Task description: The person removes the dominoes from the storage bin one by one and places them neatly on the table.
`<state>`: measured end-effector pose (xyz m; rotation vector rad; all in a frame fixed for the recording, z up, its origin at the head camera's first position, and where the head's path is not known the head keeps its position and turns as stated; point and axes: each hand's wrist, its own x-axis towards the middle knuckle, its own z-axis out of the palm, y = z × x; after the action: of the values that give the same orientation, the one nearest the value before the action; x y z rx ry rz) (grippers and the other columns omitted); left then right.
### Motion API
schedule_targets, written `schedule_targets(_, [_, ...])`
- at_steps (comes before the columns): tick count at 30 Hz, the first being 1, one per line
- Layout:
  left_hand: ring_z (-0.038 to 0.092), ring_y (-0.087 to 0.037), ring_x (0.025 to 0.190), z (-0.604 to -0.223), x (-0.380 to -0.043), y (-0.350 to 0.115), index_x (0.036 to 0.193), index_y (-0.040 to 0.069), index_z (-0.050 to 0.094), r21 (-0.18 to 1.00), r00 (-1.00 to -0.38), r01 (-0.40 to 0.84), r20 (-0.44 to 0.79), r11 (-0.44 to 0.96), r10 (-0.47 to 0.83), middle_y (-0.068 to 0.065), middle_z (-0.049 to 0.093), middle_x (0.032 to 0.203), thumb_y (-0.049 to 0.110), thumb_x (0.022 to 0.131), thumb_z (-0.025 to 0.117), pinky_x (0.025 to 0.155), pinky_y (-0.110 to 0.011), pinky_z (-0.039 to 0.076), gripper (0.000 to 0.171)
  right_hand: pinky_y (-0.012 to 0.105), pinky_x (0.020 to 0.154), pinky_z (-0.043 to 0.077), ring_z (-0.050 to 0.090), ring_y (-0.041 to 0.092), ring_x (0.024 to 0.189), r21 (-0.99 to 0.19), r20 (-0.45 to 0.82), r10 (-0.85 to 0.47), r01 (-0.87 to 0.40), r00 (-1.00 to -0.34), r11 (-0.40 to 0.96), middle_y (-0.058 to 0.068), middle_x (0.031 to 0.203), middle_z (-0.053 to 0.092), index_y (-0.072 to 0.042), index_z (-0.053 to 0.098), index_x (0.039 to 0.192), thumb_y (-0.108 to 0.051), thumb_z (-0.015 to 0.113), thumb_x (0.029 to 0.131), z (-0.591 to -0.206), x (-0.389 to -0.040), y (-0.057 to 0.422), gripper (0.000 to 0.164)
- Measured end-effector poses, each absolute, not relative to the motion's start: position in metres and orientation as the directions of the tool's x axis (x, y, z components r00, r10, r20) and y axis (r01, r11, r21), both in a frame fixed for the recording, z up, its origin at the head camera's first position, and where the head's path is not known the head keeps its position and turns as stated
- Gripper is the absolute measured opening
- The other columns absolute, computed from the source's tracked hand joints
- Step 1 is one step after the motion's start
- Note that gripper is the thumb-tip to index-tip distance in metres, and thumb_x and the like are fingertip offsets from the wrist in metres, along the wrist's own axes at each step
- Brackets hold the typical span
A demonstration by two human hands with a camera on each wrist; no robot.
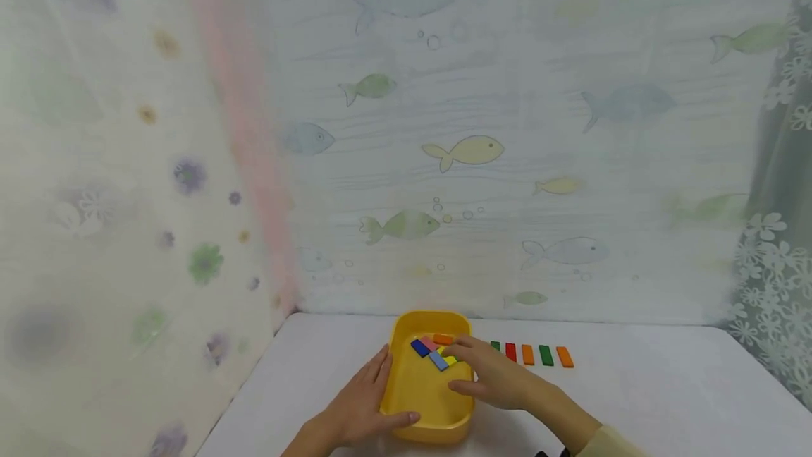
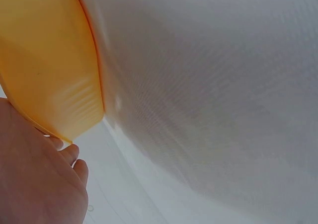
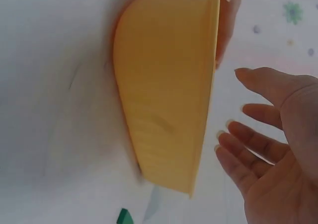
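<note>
A yellow plastic tray (image 1: 431,400) stands on the white table, with several small flat rectangular blocks inside, toward its far end. Among them are a dark blue block (image 1: 420,348), a pink block (image 1: 428,343), an orange block (image 1: 443,338) and a light blue block (image 1: 438,360). My left hand (image 1: 361,400) rests along the tray's left side, fingers extended and thumb over the near rim. Over the right rim reaches my right hand (image 1: 497,376), its fingers loosely bent and spread above the blocks. In the right wrist view nothing shows between its thumb and fingers.
To the right of the tray, a row of domino-like blocks lies on the table, including a red block (image 1: 510,352) and an orange block (image 1: 565,357). Patterned curtains with fish (image 1: 463,151) and flowers hang behind and beside the white tabletop (image 1: 660,393).
</note>
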<state>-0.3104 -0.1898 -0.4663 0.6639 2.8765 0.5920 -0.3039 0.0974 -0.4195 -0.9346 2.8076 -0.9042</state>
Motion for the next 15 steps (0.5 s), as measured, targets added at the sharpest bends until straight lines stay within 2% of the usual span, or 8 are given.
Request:
schedule_targets(7, [0.026,-0.036,0.153,-0.466,-0.309,-0.19,0.162,0.0,0.02,0.396,-0.887,0.415,-0.023,0.819,0.461,-0.014,0.014,0.171,0.078,0.087,0.056,0.119,-0.061,0.029,0.114,0.06,0.107,0.045,0.051,0.035,0.135,-0.565,0.097,-0.526,-0.482,-0.845,0.67,0.012,0.149,0.053,-0.014,0.063,0.138,-0.04,0.073,0.095,-0.426,-0.309,0.081,0.052])
schedule_targets(15, [0.028,-0.038,0.152,-0.466,-0.31,-0.19,0.162,0.0,0.022,0.4,-0.882,0.428,-0.013,0.811,0.471,-0.013,0.013,0.171,0.076,0.088,0.057,0.117,-0.062,0.031,0.112,0.057,0.108,0.045,0.051,0.035,0.135,-0.586,0.012,-0.493,-0.406,-0.87,0.701,0.02,0.153,0.046,-0.004,0.056,0.144,-0.027,0.074,0.095,-0.432,-0.318,0.061,0.056])
